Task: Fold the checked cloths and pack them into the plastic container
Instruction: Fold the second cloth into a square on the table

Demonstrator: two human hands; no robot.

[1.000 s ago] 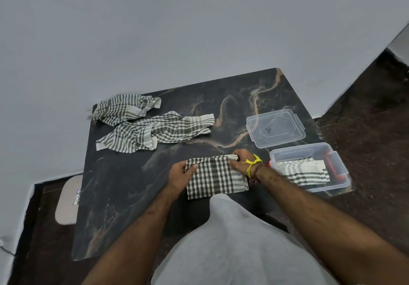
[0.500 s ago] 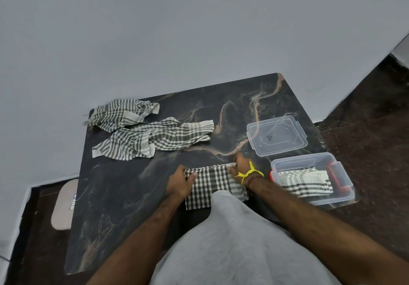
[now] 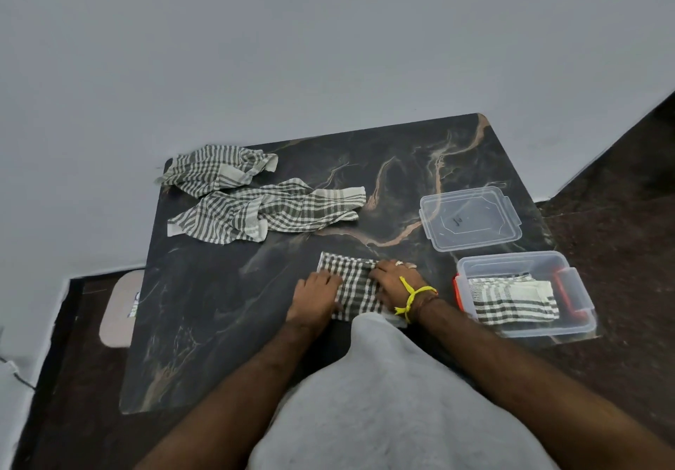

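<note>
A: I've got the cloth [image 3: 351, 288] flat at the table's [image 3: 226, 323] near edge, left hand [image 3: 315, 296] and right hand [image 3: 396, 284] both pressing on it, fingers fairly straight, nothing gripped.

B: How will it handle?

A: Soft, light, limp I'd say. I'd pinch the folded edges so the layers stay together.

B: Elsewhere?

A: 1 folded cloth [image 3: 513, 301] sits in the container [image 3: 580, 318], lid [image 3: 469, 218] behind it, 2 crumpled cloths [image 3: 270, 214] far left. My shirt hides the cloth's near edge.

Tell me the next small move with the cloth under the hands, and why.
Probably fold it once more: both the left hand and right hand rest on the half-folded cloth, which looks narrower than before, and the open container beside it already holds one.
</note>
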